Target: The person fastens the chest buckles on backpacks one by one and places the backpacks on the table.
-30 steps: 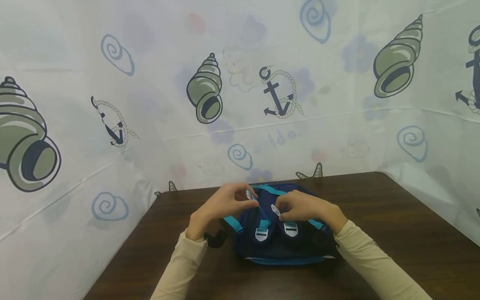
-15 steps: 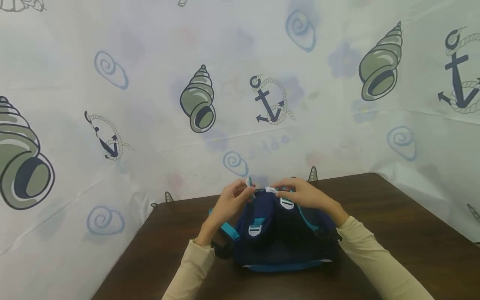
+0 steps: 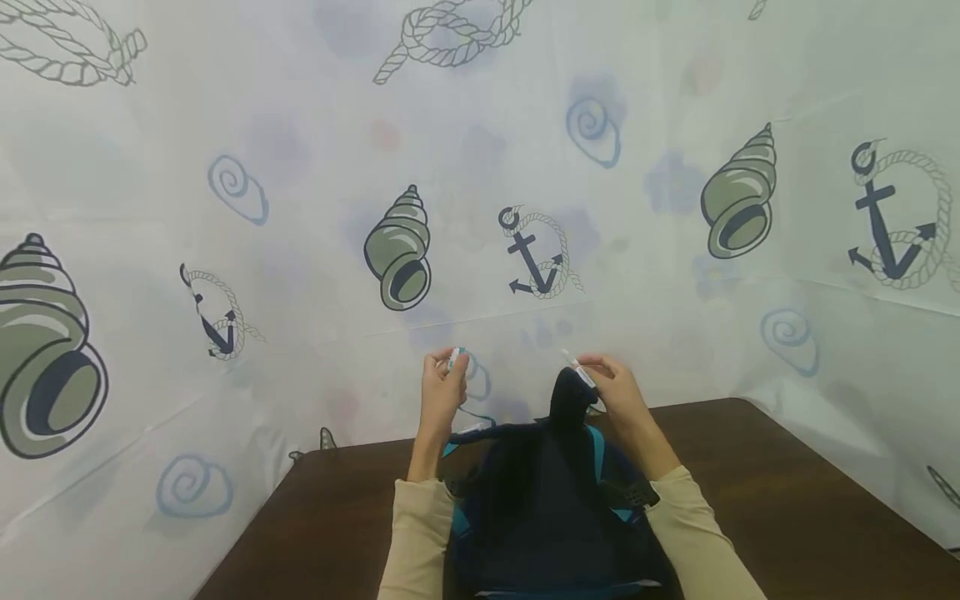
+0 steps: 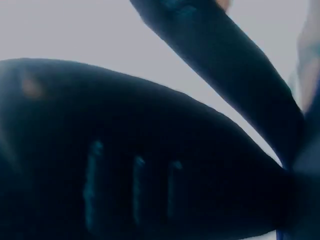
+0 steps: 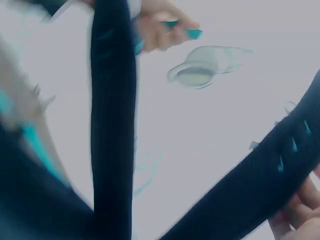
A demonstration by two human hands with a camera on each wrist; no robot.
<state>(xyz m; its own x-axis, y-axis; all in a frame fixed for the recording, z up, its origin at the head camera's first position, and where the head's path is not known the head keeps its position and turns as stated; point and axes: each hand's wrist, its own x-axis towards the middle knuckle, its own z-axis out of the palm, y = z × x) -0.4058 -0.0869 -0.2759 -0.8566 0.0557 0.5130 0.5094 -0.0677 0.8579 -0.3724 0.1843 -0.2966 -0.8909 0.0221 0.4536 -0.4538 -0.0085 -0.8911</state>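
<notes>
A dark navy backpack (image 3: pixel 555 517) with teal webbing stands low in the head view, its padded shoulder straps raised. Above its left side my left hand (image 3: pixel 442 392) pinches a small white buckle piece (image 3: pixel 455 357) with teal webbing. My right hand (image 3: pixel 617 390) grips another white buckle piece (image 3: pixel 579 369), beside the top of the raised right shoulder strap (image 3: pixel 567 398). The two pieces are apart. Dark padded strap (image 4: pixel 125 150) fills much of the left wrist view, hiding most of the hand. In the right wrist view, fingers (image 5: pixel 300 212) show behind a strap (image 5: pixel 250 190).
Under the backpack lies a dark brown wooden table (image 3: pixel 750 475). Behind it hangs a pale curtain (image 3: pixel 645 317) printed with shells, anchors and ropes.
Both hands have risen and moved farther apart, each with a white buckle piece. The shoulder straps have come up with them, and the head view has tilted upward.
</notes>
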